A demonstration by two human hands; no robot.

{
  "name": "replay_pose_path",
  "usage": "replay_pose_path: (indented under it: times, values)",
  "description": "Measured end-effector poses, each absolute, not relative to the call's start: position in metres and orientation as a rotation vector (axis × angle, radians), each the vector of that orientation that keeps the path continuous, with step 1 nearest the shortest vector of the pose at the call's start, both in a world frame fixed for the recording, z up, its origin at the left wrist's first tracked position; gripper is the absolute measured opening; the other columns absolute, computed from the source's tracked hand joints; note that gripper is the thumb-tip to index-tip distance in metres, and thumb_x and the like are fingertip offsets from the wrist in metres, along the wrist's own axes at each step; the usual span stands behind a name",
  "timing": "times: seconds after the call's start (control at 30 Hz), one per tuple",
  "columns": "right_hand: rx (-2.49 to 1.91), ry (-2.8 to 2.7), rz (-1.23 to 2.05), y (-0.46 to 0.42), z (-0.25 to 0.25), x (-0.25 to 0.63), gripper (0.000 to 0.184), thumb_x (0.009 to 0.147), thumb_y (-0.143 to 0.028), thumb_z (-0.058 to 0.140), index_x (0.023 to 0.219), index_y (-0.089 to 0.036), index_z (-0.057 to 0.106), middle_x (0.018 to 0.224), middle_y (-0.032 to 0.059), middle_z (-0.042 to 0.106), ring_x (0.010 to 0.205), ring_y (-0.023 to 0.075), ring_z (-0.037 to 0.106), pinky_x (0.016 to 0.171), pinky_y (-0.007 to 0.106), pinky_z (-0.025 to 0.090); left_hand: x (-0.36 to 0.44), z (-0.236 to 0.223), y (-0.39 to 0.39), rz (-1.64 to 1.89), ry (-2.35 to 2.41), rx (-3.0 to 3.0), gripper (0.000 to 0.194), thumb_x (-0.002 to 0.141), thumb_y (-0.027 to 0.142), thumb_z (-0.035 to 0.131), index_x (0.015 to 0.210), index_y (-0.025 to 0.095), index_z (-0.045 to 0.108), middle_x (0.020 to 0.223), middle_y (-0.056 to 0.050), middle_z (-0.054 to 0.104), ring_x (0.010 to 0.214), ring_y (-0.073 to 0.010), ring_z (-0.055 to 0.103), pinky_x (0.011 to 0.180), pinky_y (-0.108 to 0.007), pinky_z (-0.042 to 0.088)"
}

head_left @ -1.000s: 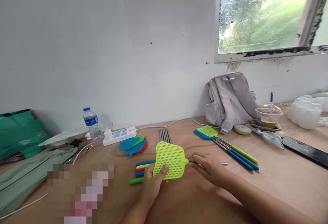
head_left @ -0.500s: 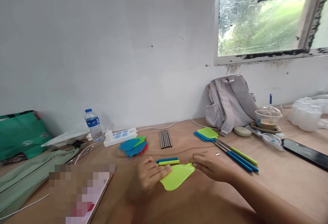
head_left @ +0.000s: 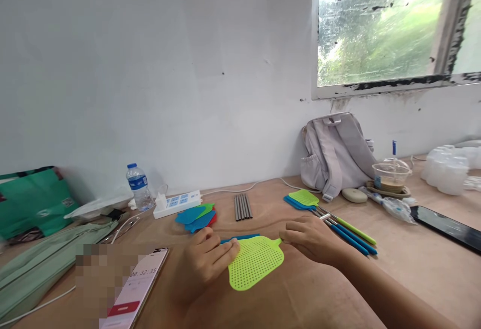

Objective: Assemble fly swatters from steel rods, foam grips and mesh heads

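A yellow-green mesh fly swatter head [head_left: 255, 268] lies flat on the wooden table [head_left: 406, 264] in front of me. My left hand [head_left: 206, 265] grips its left edge, fingers curled over a blue handle sleeve [head_left: 244, 237] behind it. My right hand [head_left: 312, 239] is closed at the head's neck, around a thin metal rod whose end [head_left: 323, 216] sticks out past my knuckles. How the rod meets the neck is hidden by my fingers.
Beyond my hands lie stacked blue, green and red swatter heads [head_left: 197, 215], several metal rods [head_left: 242, 206] and finished swatters [head_left: 338, 218]. A phone showing a timer [head_left: 137, 289] is near left. Along the wall: power strip [head_left: 176, 202], water bottle [head_left: 138, 184], grey backpack [head_left: 336, 156], lidded cup [head_left: 391, 174].
The swatter head was held upright a second ago; both hands lowered it until it now lies flat on the table. The view has tilted slightly.
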State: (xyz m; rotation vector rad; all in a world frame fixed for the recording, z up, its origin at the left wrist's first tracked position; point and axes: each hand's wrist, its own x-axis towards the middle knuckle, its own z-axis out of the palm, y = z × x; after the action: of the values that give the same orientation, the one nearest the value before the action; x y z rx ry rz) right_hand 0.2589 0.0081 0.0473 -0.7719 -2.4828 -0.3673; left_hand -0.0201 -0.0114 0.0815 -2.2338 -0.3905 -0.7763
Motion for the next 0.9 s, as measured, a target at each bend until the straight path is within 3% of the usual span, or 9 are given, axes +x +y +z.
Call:
replay_pose_path:
  times: [0.43,0.6,0.9]
  values:
    - [-0.609,-2.123,-0.942,-0.01,0.05,0.242,0.016,0.084,-0.012,0.043,0.084,-0.022,0.055,0.056,-0.002,0.052,0.049,0.0121,0.039,0.049,0.028,0.021,-0.039,0.109,-0.041,-0.788,-0.619,-2.737,0.019,0.086,0.012,0.042,0.083,0.022,0.058,0.063,0.002,0.065,0.05,-0.0116,0.052,0.052,-0.028,0.032]
    - [-0.551,-2.103,-0.939,-0.013,0.048,0.236,0.016,0.085,-0.012,0.04,0.084,-0.019,0.054,0.056,-0.0021,0.049,0.05,0.0127,0.036,0.05,0.028,0.02,-0.049,0.118,-0.058,-0.614,-0.743,-2.774,0.019,0.084,0.009,0.045,0.082,0.022,0.057,0.064,0.004,0.064,0.053,-0.0108,0.051,0.055,-0.028,0.032]
    - [-0.501,-2.033,-0.974,-0.021,0.047,0.231,0.02,0.086,-0.011,0.035,0.086,-0.019,0.054,0.057,-0.0014,0.052,0.05,0.0138,0.033,0.051,0.03,0.016,-0.06,0.124,-0.074,-0.655,-0.709,-2.727,0.014,0.083,0.01,0.049,0.081,0.022,0.056,0.061,0.006,0.062,0.049,-0.009,0.05,0.054,-0.027,0.034]
